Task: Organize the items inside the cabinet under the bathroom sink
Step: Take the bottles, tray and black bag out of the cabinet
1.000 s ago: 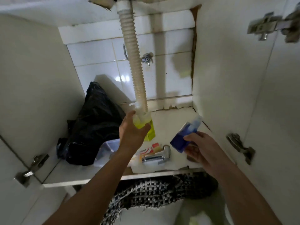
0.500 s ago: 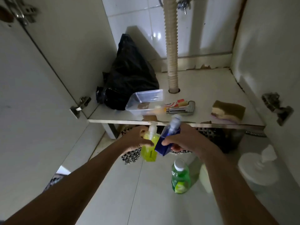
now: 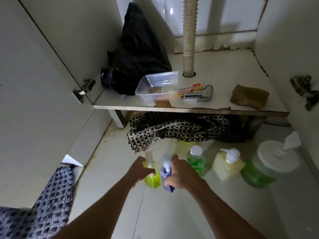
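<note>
Both hands have come out of the cabinet and down to the floor in front of it. The left hand (image 3: 140,171) has brought the yellow-green bottle (image 3: 151,178) from beside the drain hose (image 3: 189,37) to just left of the green bottle (image 3: 196,159); the right hand (image 3: 179,173) has carried the blue bottle (image 3: 166,175) down beside it.

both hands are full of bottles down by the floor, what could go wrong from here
1. The left hand and right hand hold the yellow-green bottle and blue bottle side by side; they may knock together.
2. The green bottle stands just beside the right hand and could get tipped.
</note>
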